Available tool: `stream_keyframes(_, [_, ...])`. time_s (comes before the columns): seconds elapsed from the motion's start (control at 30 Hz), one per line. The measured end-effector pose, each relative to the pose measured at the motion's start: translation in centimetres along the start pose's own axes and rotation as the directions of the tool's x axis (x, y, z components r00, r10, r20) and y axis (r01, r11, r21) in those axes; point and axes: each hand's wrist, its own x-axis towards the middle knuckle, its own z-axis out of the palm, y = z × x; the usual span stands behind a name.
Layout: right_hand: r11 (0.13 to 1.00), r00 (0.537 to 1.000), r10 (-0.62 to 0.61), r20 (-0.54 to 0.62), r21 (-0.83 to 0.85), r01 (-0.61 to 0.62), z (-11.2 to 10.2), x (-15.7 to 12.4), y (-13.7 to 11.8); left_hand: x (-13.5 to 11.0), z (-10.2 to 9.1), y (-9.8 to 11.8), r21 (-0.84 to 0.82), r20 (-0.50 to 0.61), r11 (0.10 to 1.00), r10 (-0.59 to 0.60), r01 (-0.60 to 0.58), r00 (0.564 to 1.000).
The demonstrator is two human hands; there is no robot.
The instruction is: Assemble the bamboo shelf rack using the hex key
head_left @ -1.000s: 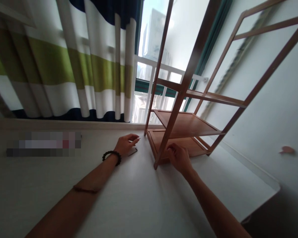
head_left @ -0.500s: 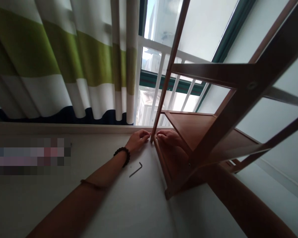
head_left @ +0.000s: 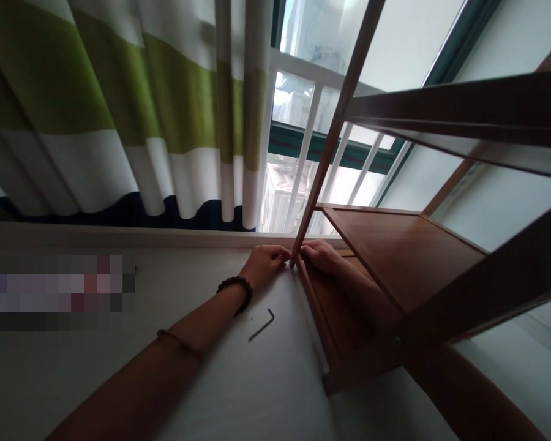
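A brown wooden shelf rack stands tilted on the right, with a slim upright leg at its far left corner. At the foot of that leg is my left hand, its fingertips pinched together; anything between them is too small to make out. From the inner side, my right hand reaches under the middle board to the same corner. Its fingers are curled against the wood of the lowest part, and the forearm is partly hidden behind the rack. An L-shaped hex key lies on the white surface below my left wrist.
A curtain with white, green and navy bands hangs at the back left. Behind the rack are a window and a white railing. A low pale ledge runs along the back. A blurred-out item lies on the left.
The view has shifted, so the hands, hex key and leg appear further right. The rack's near side has swung right and lower in view. Both hands stay at the same corner.
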Motion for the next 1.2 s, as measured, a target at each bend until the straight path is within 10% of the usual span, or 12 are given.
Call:
stream_keyframes(0.37, [0.998,0.999,-0.034,-0.013,0.055,0.035,-0.2,0.1,0.0,1.5,-0.8,-0.3,-0.365,0.226,0.909,-0.123,0.201,0.966])
stream_keyframes(1.2, [0.993,0.999,0.037,-0.021,-0.107,-0.039,-0.1,0.0,-0.3,2.1,-1.1,-0.2,-0.331,0.287,0.906,-0.171,0.265,0.943])
